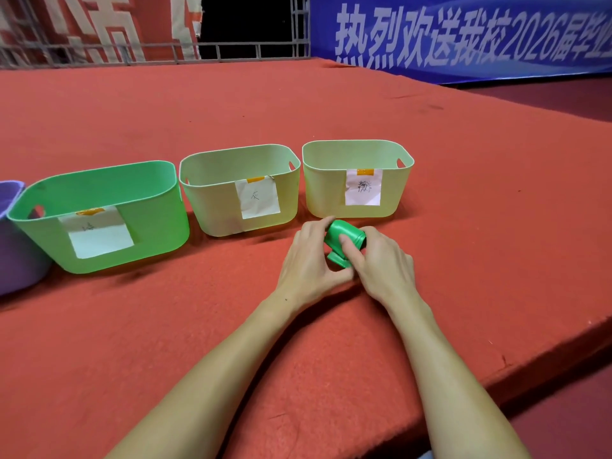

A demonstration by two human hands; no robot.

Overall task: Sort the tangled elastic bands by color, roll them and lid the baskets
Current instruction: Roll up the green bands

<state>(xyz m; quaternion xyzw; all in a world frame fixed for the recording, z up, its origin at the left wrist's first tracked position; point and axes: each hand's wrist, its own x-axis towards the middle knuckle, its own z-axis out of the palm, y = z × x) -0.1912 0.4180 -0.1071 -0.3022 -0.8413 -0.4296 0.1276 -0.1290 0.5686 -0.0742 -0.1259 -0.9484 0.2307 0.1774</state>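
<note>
While both hands, left hand (308,260) and right hand (381,263), grasped the rolled green band (341,236) in curled fingers, three baskets stood behind on the surface (331,104).

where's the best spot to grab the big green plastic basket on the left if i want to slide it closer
Probably best by the near long rim of the green plastic basket, coming from above with fingers hooked inside the open top. It stands upright with no lid, so the rim is free. The oval handle cutout in its left end wall also offers a hold, though the purple basket beside it crowds that side.
</note>
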